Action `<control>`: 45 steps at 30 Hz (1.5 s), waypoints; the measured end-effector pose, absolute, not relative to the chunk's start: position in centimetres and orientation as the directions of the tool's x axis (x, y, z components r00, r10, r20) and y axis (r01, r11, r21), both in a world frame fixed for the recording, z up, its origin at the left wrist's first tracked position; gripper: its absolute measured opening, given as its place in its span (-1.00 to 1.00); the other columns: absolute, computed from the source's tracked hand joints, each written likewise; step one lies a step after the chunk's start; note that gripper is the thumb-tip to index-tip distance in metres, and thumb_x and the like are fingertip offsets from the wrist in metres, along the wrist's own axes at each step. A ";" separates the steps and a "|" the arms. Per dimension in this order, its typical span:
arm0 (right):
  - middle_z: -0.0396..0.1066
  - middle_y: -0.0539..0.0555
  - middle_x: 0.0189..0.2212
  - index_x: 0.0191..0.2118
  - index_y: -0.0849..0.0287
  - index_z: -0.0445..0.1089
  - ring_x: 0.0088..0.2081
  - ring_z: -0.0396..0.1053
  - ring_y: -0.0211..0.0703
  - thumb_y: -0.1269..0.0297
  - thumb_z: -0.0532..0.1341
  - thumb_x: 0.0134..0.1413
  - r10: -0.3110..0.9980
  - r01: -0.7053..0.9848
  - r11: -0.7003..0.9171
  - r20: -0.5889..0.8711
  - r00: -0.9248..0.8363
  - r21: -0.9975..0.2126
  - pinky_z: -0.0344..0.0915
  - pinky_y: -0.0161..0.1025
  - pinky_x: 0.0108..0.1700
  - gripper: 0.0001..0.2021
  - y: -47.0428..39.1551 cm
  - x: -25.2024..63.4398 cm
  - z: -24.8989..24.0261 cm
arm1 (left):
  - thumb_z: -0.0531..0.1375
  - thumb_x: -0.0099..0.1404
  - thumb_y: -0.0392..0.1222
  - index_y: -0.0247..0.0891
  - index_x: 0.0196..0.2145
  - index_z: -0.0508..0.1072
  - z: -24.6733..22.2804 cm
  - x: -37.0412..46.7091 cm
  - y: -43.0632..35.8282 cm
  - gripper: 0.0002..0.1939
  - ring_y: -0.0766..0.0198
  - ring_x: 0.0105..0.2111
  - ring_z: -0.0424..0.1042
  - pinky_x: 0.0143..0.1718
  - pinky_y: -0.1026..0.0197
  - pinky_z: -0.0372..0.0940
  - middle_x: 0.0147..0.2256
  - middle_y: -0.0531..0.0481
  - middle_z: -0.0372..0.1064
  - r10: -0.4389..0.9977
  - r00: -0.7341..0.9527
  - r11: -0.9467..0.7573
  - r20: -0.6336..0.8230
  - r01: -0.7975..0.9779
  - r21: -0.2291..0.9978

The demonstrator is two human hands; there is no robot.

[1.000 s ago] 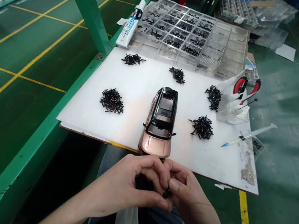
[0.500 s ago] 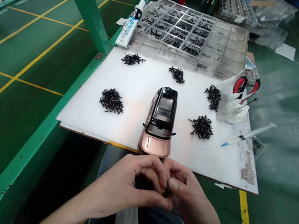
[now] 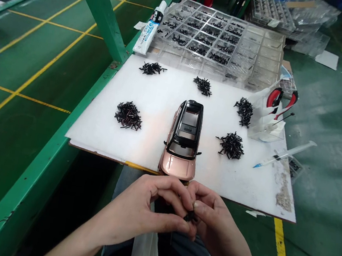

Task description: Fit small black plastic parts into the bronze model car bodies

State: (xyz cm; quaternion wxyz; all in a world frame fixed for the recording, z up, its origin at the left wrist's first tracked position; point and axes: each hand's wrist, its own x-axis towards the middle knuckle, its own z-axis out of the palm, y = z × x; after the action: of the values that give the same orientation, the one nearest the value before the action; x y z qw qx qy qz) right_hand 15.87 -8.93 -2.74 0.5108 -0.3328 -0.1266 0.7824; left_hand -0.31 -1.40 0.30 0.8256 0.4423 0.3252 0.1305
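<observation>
My left hand [image 3: 147,209] and my right hand [image 3: 217,217] meet just below the board's near edge, fingertips touching. Small black parts [image 3: 190,217] show between them, mostly covered by the fingers. The left thumb and fingers curl round these parts from one side; the right thumb and fingers press on them from the other. Their exact shape is hard to make out. Right beyond my fingers, a pink toy car body [image 3: 178,166] with a black roof lies on the white board [image 3: 158,101], its bonnet towards me.
Heaps of small black parts [image 3: 128,115] lie around the car. At the right are a syringe [image 3: 284,154] and a clear holder [image 3: 262,126] with red-handled pliers [image 3: 273,98]. A glue tube [image 3: 148,29] leans by clear compartment trays [image 3: 203,33] behind. A green metal frame [image 3: 39,177] runs along the left.
Both hands stay in nearly the same place. The fingers have shifted slightly around the small black parts, and the view has moved a touch.
</observation>
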 end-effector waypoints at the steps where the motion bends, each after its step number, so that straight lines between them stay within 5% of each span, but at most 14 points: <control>1: 0.29 -0.08 -0.58 -0.37 0.24 0.39 -0.61 0.21 -0.47 0.15 0.44 0.06 0.885 -0.720 -0.443 -0.389 -0.255 -0.535 0.26 -0.55 -0.54 -0.70 -9.0 15.8 -2.8 | 0.41 0.16 -0.37 -0.24 -0.31 0.52 0.3 -0.3 -1.4 -0.83 0.33 -0.32 0.59 -0.25 0.41 0.39 -0.42 0.15 0.57 0.494 0.760 0.589 -0.423 0.066 0.805; 10: 0.29 -0.07 -0.55 -0.36 0.21 0.41 -0.54 0.31 -0.40 0.17 0.42 0.08 0.909 -0.752 -0.386 -0.361 -0.209 -0.535 0.27 -0.55 -0.55 -0.75 -9.0 15.8 -2.9 | 0.42 0.17 -0.29 -0.24 -0.27 0.48 -0.3 -0.1 -1.8 -0.79 0.29 -0.35 0.58 -0.18 0.32 0.39 -0.42 0.11 0.57 0.553 0.739 0.591 -0.385 -0.023 0.806; 21: 0.35 -0.05 -0.54 -0.33 0.18 0.39 -0.53 0.31 -0.37 0.13 0.39 0.13 0.942 -0.605 -0.251 -0.334 0.027 -0.756 0.30 -0.47 -0.45 -0.75 -9.3 15.0 -2.9 | 0.39 0.22 -0.23 -0.17 -0.38 0.60 -0.8 -0.5 -2.4 -0.95 0.33 -0.41 0.48 -0.34 0.38 0.31 -0.43 0.09 0.53 0.855 0.501 0.125 -0.137 0.057 0.991; 28: 0.26 -0.09 -0.56 -0.38 0.18 0.37 -0.61 0.20 -0.41 0.09 0.42 0.06 0.940 -0.653 -0.218 -0.336 0.059 -0.725 0.20 -0.46 -0.55 -0.70 -7.9 13.4 -2.9 | 0.37 0.28 -0.19 -0.12 -0.28 0.60 -1.2 -1.0 -2.4 -0.96 0.31 -0.37 0.47 -0.31 0.36 0.32 -0.38 0.09 0.55 0.883 0.450 -0.186 0.136 0.069 0.980; 32: 0.30 -0.06 -0.56 -0.34 0.15 0.42 -0.58 0.25 -0.38 0.09 0.39 0.11 0.954 -0.510 -0.194 -0.282 0.101 -0.838 0.22 -0.45 -0.52 -0.75 -7.4 13.2 -2.2 | 0.32 0.32 -0.28 -0.11 -0.26 0.57 -1.5 -2.1 -1.5 -0.93 0.31 -0.35 0.47 -0.28 0.34 0.31 -0.36 0.12 0.52 0.884 0.430 -0.261 0.182 0.133 0.956; 35: 0.36 -0.04 -0.53 -0.22 0.06 0.48 -0.51 0.32 -0.33 0.14 0.34 0.19 0.936 -0.340 -0.099 -0.203 0.287 -0.935 0.29 -0.43 -0.43 -0.86 -7.8 14.3 -1.8 | 0.28 0.35 -0.27 -0.15 -0.26 0.55 -2.7 -3.0 0.2 -0.95 0.22 -0.27 0.44 -0.21 0.22 0.28 -0.30 0.03 0.45 0.917 0.312 -0.364 0.250 0.396 0.843; 39: 0.36 -0.02 -0.53 -0.20 0.05 0.49 -0.49 0.33 -0.29 0.18 0.29 0.24 0.882 -0.165 0.010 -0.069 0.466 -0.986 0.30 -0.40 -0.41 -0.90 -8.6 16.8 -2.6 | 0.23 0.38 -0.27 -0.18 -0.22 0.57 -5.1 -3.8 2.6 -0.91 0.06 -0.18 0.33 -0.21 0.09 0.15 -0.22 -0.10 0.35 0.875 0.278 -0.453 0.398 0.760 0.466; 45: 0.34 -0.02 -0.49 -0.23 0.07 0.49 -0.43 0.31 -0.25 0.15 0.29 0.23 0.830 0.032 -0.101 -0.067 0.554 -0.994 0.28 -0.35 -0.35 -0.88 -9.4 17.2 -4.1 | 0.21 0.38 -0.30 -0.18 -0.08 0.55 -6.8 -4.5 2.8 -0.81 0.04 -0.19 0.31 -0.27 0.10 0.13 -0.19 -0.13 0.36 0.889 0.255 -0.413 0.380 0.805 0.426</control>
State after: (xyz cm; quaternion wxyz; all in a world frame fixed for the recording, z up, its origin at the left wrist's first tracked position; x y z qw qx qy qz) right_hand 17.15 -9.40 -4.09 0.5854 -0.6592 -0.3265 0.3408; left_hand -4.55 2.84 -6.76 0.0725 0.7889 0.5369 0.2901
